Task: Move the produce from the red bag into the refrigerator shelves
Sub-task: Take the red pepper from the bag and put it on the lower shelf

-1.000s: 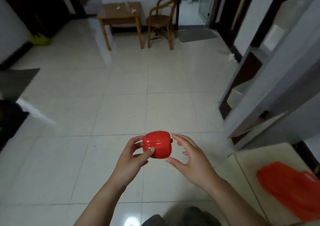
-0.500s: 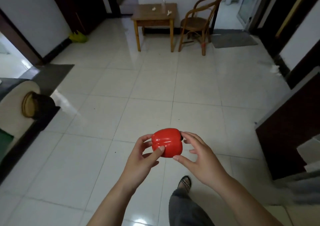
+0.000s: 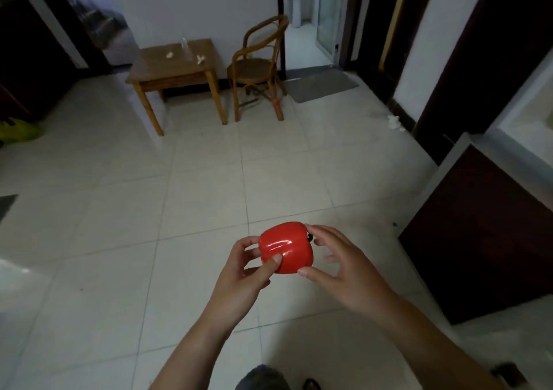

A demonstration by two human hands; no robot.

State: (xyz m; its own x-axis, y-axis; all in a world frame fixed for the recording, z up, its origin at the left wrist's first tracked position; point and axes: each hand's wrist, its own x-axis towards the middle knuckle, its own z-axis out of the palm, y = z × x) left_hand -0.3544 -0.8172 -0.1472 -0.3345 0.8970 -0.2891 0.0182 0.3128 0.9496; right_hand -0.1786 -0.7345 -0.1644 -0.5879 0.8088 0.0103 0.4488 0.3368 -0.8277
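A glossy red bell pepper (image 3: pixel 286 247) with a dark stem end hangs in front of me over the tiled floor. My left hand (image 3: pixel 244 273) holds its left side, thumb pressed on the near face and fingers curled behind. My right hand (image 3: pixel 344 265) cups the right side, with its thumb tip and a fingertip touching the pepper and the other fingers spread. The red bag is out of view. At the right edge stands a dark refrigerator door (image 3: pixel 484 234) with a pale frame; its shelves are not visible.
A wooden table (image 3: pixel 173 69) with a bottle and a rattan chair (image 3: pixel 257 69) stand against the far wall. A grey mat (image 3: pixel 321 84) lies by a doorway. A yellow-green bag (image 3: pixel 18 130) sits at the far left. My knee and a sandal show at the bottom.
The view has swung from the open refrigerator and red bag towards the room and partly back. Both hands have kept the pepper between them, drifting right in the picture.
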